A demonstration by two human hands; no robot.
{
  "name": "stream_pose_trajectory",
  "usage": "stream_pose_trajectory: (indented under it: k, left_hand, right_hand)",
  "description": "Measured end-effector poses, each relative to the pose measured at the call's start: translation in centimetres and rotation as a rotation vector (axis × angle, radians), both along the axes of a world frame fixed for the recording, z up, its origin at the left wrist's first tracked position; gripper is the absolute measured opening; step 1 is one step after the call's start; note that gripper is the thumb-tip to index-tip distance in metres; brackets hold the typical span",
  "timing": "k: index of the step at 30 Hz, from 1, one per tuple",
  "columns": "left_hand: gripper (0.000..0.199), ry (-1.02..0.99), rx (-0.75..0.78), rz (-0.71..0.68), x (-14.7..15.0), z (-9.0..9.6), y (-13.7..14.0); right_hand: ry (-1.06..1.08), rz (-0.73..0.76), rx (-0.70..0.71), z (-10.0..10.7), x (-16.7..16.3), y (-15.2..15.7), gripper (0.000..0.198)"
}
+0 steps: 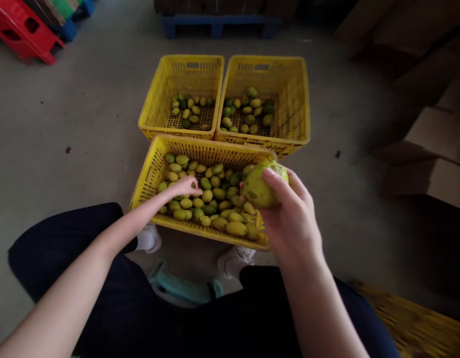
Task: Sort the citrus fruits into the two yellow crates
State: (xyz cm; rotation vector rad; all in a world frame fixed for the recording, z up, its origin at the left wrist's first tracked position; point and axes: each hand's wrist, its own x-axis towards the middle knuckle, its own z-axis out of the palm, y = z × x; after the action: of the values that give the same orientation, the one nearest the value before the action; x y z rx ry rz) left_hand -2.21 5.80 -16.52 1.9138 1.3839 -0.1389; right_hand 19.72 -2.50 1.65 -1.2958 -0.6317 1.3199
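Close to the camera, my right hand [295,214] is wrapped round a green lemon [263,186] with a bumpy end and brownish patches on its skin. It is held above the right side of the near yellow crate [211,144], which contains many green and yellow lemons [236,228]. My left hand [187,186] reaches over the left-middle of that crate, just above the fruit. Its fingers are curled together; whether anything is between them is hidden.
Two more yellow crates, a left one [153,107] and a right one [302,99], stand behind with fewer lemons inside. A red stool [23,32], a blue pallet [218,22] and cardboard boxes [438,134] surround them. A teal stool [183,288] shows between my legs.
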Motion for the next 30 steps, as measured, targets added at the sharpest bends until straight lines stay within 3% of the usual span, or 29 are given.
stream_pose_trajectory:
  k: [3, 6, 13, 17, 21, 24, 27, 30]
  left_hand:
    - [0.046, 0.173, 0.025, -0.006, -1.5, -4.2, -2.0]
    - [0.042, 0.256, 0.095, -0.038, -1.9, -6.7, -2.2]
    - [0.038, 0.296, 0.114, -0.179, 0.1, -11.2, 2.2]
    - [0.034, 0.291, 0.112, -0.252, 0.6, -12.1, 3.7]
    - [0.026, 0.255, 0.121, -0.324, 0.5, -11.4, 4.5]
    - [0.029, 0.23, 0.147, -0.354, 0.4, -9.5, 5.1]
    - [0.046, 0.212, 0.231, -0.322, 0.7, -6.0, 5.4]
    - [0.055, 0.134, 0.395, -0.189, 1.4, -0.5, 5.2]
  right_hand:
    - [0.108, -0.005, -0.145, -0.8, 0.5, 0.7, 0.027]
    - [0.152, 0.0, -0.216, -1.7, 0.7, 1.4, 0.025]
    - [0.27, 0.158, -0.271, -1.1, 1.2, 1.8, 0.024]
    - [0.285, 0.178, -0.278, -0.8, 1.5, 2.1, 0.024]
    - [0.341, 0.149, -0.327, -0.8, 1.6, 2.5, 0.023]
    - [0.346, 0.128, -0.329, -0.6, 1.7, 2.5, 0.022]
    - [0.318, 0.158, -0.276, -0.4, 1.9, 2.4, 0.02]
    - [0.322, 0.165, -0.234, -0.3, 2.0, 2.5, 0.02]
